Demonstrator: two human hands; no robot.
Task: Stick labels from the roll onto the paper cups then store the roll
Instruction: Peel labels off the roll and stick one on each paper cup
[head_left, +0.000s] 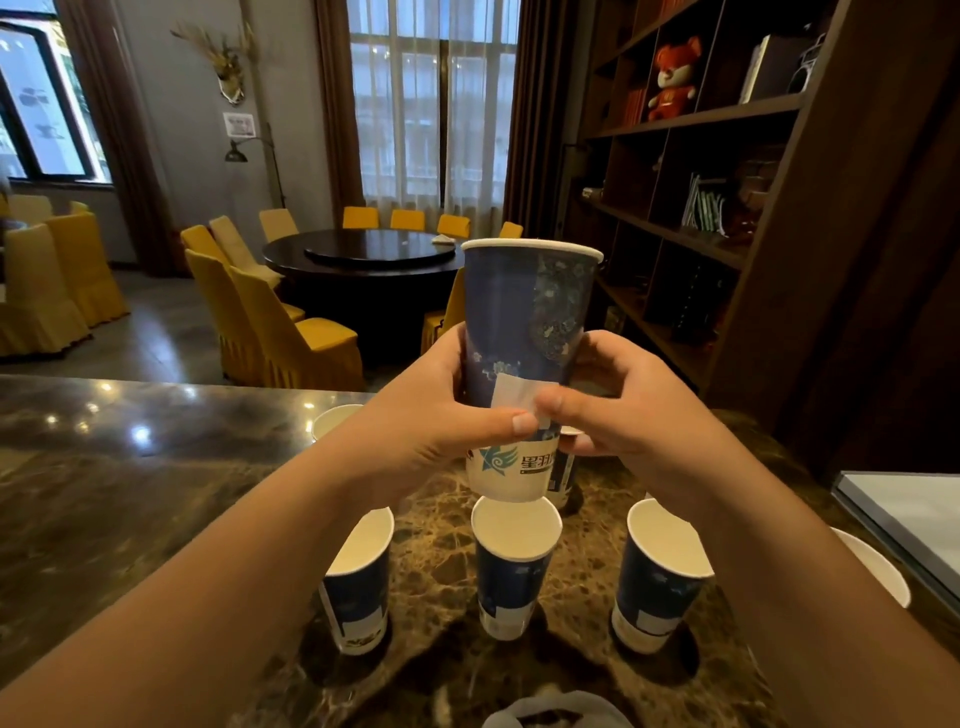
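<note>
Three cups stand in a row on the counter (156, 467) near the person: left cup (358, 577), middle cup (511, 566), right cup (660, 571), apart, with bare gaps between them. More cups stand behind, partly hidden by the raised cup (524, 332) both hands hold above the row. The counter's left stretch lies open; a grey tray (909, 514) blocks the right edge.

Dim interior; daylight enters through curtained window (434, 104) at rear, slightly overexposed. Specular ceiling-light glare on polished marble counter (104, 431). Bookshelf (727, 182) in shadow. Wide-angle distortion bends frame edges; forearms slightly soft.
</note>
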